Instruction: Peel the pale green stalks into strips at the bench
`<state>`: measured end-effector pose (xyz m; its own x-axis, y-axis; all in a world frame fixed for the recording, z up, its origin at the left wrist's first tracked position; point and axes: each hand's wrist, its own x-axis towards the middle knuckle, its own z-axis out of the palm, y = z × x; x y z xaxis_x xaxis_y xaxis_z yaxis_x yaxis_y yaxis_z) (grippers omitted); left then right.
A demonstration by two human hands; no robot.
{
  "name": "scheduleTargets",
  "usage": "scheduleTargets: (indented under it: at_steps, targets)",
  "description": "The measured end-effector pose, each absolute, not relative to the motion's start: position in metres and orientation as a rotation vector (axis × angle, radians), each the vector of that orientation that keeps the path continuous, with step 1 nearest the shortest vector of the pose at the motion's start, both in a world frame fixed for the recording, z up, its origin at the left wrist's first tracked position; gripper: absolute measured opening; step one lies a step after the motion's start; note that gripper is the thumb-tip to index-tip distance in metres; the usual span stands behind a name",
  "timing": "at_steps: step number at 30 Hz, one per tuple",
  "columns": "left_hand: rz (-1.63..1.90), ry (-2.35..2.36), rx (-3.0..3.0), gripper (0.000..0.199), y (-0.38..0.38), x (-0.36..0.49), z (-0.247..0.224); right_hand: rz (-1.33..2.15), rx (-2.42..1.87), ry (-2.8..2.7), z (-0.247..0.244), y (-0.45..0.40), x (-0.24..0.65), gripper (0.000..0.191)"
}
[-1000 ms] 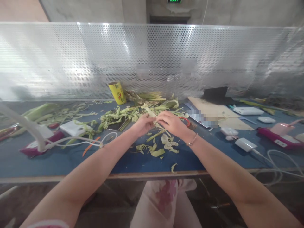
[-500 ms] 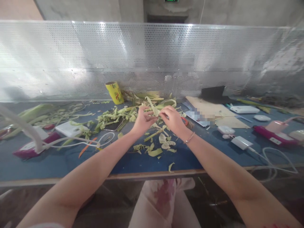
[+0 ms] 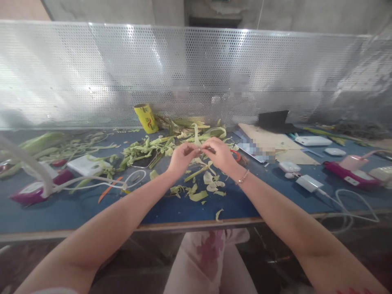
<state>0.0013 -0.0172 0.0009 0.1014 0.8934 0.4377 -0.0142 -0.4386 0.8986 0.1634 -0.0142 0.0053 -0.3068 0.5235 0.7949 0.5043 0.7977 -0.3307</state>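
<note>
Over the middle of the table, my left hand [image 3: 183,158] and my right hand [image 3: 219,154] meet fingertip to fingertip. Both pinch the lower end of a pale green husk strip [image 3: 196,133], whose free end stands up behind the fingers. The exact grip point is mostly hidden by the fingertips. Below my hands lie torn husk pieces [image 3: 212,181] and a curled scrap [image 3: 199,196]. A heap of knotted green husk pieces [image 3: 139,151] spreads to the left of my left hand. Beside my right hand is a red-orange handle-like loop [image 3: 235,155].
A yellow cylinder [image 3: 146,118] leans near the perforated metal screen [image 3: 202,61]. On the left are a purple power strip [image 3: 29,195], a white cable and an orange strip [image 3: 109,189]. On the right lie brown paper [image 3: 266,136], a phone [image 3: 252,152], a white charger [image 3: 309,183] and another purple strip [image 3: 352,173].
My left fingers, spread before, have closed in a pinch against my right fingertips. The husk strip now stands more upright. The view has shifted slightly.
</note>
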Motion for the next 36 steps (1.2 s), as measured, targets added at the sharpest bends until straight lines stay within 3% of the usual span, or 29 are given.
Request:
scheduleTargets:
  at_steps: [19,36]
  targets:
    - [1.467,0.81,1.228,0.018,-0.012,0.004,-0.001,0.428,-0.867,-1.748,0.001,-0.007,0.158,0.01]
    - [1.316,0.638,1.096,0.022,-0.015,0.003,0.005,0.127,-0.71,-1.9,0.007,-0.016,0.164,0.01]
